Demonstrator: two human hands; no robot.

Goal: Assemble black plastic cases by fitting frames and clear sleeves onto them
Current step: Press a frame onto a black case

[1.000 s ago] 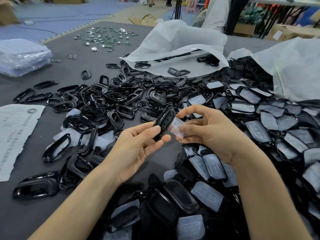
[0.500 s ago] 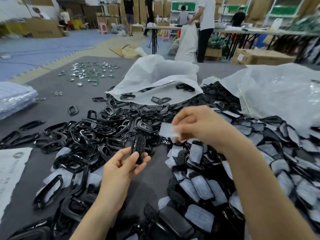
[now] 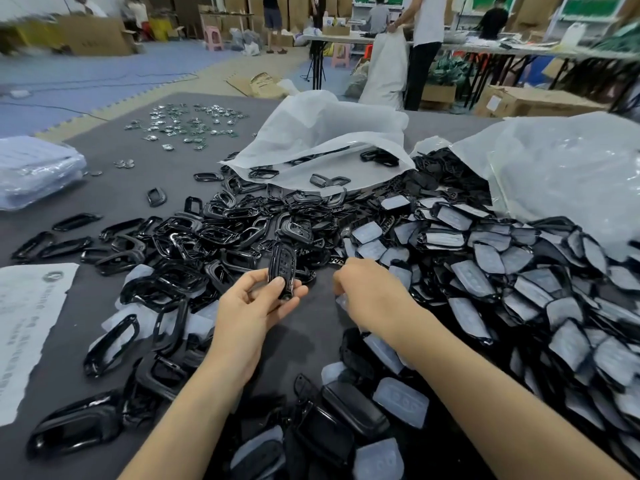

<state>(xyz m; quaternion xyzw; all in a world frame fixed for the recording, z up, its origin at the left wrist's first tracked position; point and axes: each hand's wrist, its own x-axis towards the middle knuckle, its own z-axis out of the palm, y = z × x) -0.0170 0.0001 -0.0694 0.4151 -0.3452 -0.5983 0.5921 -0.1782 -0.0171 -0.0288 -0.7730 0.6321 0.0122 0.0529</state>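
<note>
Your left hand [image 3: 252, 306] holds one black case [image 3: 282, 263] upright above the grey worktop [image 3: 304, 344], button face towards you. Its fingers [image 3: 268, 289] are clamped on the lower end, with the thumb in front and the others behind.

A moment ago your right hand [image 3: 372, 292] was raised beside the case, pinching a clear sleeve. It has since dropped low, close to the worktop, at the near edge of the heap of sleeved cases [image 3: 485, 271]. You see the back of this hand, so you cannot tell whether its fingers are together or apart, or whether they still grip the sleeve. A sliver of clear plastic [image 3: 341, 303] shows just under the hand.

The two hands were together a second ago and are now apart, and the case shows no sleeve on it. This suggests the sleeve step is undone for this piece. The right hand seems to be setting a sleeve down or reaching for another.

The heap of loose black frames [image 3: 214, 237] lies behind your left hand, and white bags [image 3: 329, 133] lie beyond it.
</note>
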